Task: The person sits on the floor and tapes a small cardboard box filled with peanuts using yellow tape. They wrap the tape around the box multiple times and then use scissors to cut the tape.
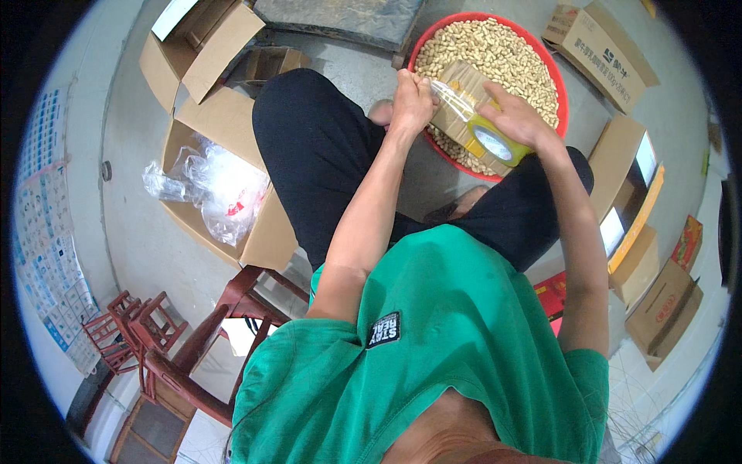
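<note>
My left hand (pixel 413 103) pinches the end of a strip of clear packing tape (pixel 454 100). The strip is stretched across to a thick yellowish tape roll (pixel 493 141), which my right hand (pixel 516 119) grips from above. Below the tape is a piece of brown cardboard (pixel 449 120), perhaps a folded box; its far side is partly hidden by the tape and my right hand. It lies across a round red basin (pixel 565 95) filled with unshelled peanuts (pixel 493 43). The basin stands on the floor just beyond my bent knees.
On the left, an open cardboard box (pixel 266 232) holds clear plastic bags (pixel 223 182). Another open carton (pixel 223 49) stands behind it. A wooden chair (pixel 191 348) is close by my left side. Cartons (pixel 608 64) line the right, and a dark slab (pixel 342 20) lies ahead.
</note>
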`<state>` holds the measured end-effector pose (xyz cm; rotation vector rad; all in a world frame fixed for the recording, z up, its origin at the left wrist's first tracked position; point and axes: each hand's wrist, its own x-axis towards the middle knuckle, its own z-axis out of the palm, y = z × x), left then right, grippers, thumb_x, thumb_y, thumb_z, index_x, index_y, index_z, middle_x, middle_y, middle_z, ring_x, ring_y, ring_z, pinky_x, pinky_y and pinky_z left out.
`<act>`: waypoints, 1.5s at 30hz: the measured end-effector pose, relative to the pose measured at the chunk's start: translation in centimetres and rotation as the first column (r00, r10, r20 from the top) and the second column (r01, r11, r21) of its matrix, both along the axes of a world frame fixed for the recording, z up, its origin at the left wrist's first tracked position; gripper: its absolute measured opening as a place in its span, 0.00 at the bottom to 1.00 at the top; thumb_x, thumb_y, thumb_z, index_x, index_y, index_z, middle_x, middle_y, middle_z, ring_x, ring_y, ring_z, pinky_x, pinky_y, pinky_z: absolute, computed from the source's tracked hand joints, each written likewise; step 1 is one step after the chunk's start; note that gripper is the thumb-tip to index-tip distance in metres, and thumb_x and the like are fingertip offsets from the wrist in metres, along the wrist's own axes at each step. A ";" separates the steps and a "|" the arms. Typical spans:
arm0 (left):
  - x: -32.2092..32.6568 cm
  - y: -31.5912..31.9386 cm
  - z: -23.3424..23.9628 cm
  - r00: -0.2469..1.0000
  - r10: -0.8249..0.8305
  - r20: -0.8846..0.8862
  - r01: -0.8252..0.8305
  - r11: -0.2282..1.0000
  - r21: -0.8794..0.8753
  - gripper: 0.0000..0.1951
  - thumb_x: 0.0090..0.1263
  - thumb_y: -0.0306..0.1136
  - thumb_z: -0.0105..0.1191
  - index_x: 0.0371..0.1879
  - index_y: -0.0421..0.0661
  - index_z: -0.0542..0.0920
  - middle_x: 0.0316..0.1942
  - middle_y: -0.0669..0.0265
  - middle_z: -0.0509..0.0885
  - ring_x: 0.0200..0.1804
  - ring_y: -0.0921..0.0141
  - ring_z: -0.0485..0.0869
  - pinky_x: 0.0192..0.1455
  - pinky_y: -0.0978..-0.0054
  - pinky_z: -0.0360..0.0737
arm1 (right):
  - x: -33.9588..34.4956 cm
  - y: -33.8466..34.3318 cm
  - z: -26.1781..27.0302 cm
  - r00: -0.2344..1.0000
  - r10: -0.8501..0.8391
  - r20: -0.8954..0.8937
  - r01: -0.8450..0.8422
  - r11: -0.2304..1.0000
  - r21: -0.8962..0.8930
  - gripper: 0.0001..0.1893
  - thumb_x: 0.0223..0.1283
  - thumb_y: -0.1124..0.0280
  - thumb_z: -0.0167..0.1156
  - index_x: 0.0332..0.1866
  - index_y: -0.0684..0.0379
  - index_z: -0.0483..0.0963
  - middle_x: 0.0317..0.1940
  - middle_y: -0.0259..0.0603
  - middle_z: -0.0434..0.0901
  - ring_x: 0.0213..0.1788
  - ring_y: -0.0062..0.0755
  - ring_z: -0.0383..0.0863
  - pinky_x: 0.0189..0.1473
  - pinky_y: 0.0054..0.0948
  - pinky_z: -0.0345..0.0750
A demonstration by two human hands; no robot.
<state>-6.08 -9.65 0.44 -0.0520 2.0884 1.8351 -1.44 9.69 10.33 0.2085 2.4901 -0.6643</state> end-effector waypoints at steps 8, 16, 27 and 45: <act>-1.7 0.7 -1.9 0.999 0.032 0.035 -0.032 0.999 0.008 0.08 0.78 0.30 0.45 0.38 0.41 0.63 0.23 0.60 0.79 0.20 0.71 0.80 0.18 0.71 0.79 | -1.1 -0.8 0.1 0.999 -0.004 0.037 0.003 1.000 0.030 0.37 0.66 0.46 0.47 0.74 0.61 0.58 0.70 0.58 0.66 0.72 0.51 0.66 0.73 0.37 0.61; -2.6 0.8 -1.9 0.985 0.042 0.169 -0.048 0.998 0.035 0.11 0.79 0.34 0.44 0.36 0.39 0.67 0.24 0.60 0.81 0.20 0.72 0.79 0.20 0.73 0.77 | -2.1 -1.8 0.4 1.000 0.002 -0.008 -0.002 0.999 0.048 0.35 0.66 0.49 0.48 0.71 0.64 0.61 0.60 0.65 0.74 0.65 0.57 0.74 0.68 0.43 0.67; -3.7 0.8 -3.9 0.963 -0.045 0.267 0.028 0.997 0.068 0.16 0.77 0.35 0.46 0.25 0.40 0.73 0.17 0.63 0.77 0.17 0.72 0.74 0.17 0.72 0.70 | -3.0 -1.9 0.1 0.999 0.034 0.034 -0.037 0.995 0.089 0.32 0.66 0.52 0.46 0.69 0.64 0.63 0.61 0.64 0.73 0.65 0.56 0.73 0.68 0.44 0.67; -4.7 1.2 -6.4 0.967 -0.194 0.168 0.240 0.916 -0.321 0.18 0.69 0.34 0.52 0.51 0.32 0.76 0.49 0.38 0.82 0.56 0.51 0.82 0.58 0.61 0.77 | -2.8 -2.5 0.3 1.000 -0.015 0.001 0.015 0.995 0.096 0.30 0.65 0.52 0.46 0.65 0.62 0.66 0.57 0.63 0.77 0.62 0.57 0.76 0.66 0.45 0.69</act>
